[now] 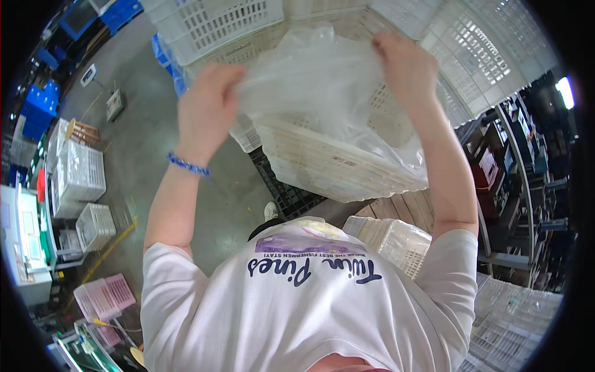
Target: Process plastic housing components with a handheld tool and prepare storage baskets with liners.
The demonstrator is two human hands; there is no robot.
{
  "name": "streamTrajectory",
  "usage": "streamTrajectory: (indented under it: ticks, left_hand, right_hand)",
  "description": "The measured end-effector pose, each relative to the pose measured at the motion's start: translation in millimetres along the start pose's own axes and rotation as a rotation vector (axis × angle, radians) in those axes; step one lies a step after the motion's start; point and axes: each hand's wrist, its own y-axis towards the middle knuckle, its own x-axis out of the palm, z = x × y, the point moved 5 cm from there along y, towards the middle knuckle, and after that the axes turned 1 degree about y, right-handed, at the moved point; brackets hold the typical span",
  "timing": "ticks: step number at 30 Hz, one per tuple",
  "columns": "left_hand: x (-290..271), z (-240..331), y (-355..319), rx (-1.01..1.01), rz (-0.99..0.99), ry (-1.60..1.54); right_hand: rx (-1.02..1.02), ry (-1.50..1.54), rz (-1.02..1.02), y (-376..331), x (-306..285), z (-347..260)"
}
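A clear plastic bag (310,80) is stretched between my two raised hands, over a white perforated plastic crate (322,155). My left hand (214,96), with a blue beaded bracelet at the wrist, pinches the bag's left edge and is a little blurred. At the upper right, my right hand (406,65) grips the opposite edge with its fingers closed. Part of the bag hangs down into the crate and lies against its right inner wall. Through the film the crate's holes show.
Tall white crates (217,28) stand beyond the work crate, and more crates (477,56) rise at the right. Below the work crate is a black pallet (282,186). A metal rack (517,180) stands at the right. Wrapped crates (80,164) and a pink crate (105,297) sit at the left.
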Motion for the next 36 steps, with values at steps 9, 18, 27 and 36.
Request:
streamTrajectory:
  ticks: [9,18,27,36]
  left_hand:
    - [26.6,-72.6,58.6,-0.505,0.207,-0.695]
    - [30.9,-99.5,40.6,-0.884,-0.019,-1.556]
    - [-32.7,-32.7,3.5,-0.255,-0.288,-0.438]
    - [-53.9,-147.9,-82.4,-0.65,0.063,0.199]
  right_hand:
    - [0.514,1.923,-0.135,-1.2,0.3,126.3]
    - [0.234,0.723,-0.209,-48.2,-63.5,121.0]
    - [0.325,-0.031,0.169,-57.3,-49.4,299.1]
    - [0.592,1.554,-0.179,-90.5,28.4,381.1]
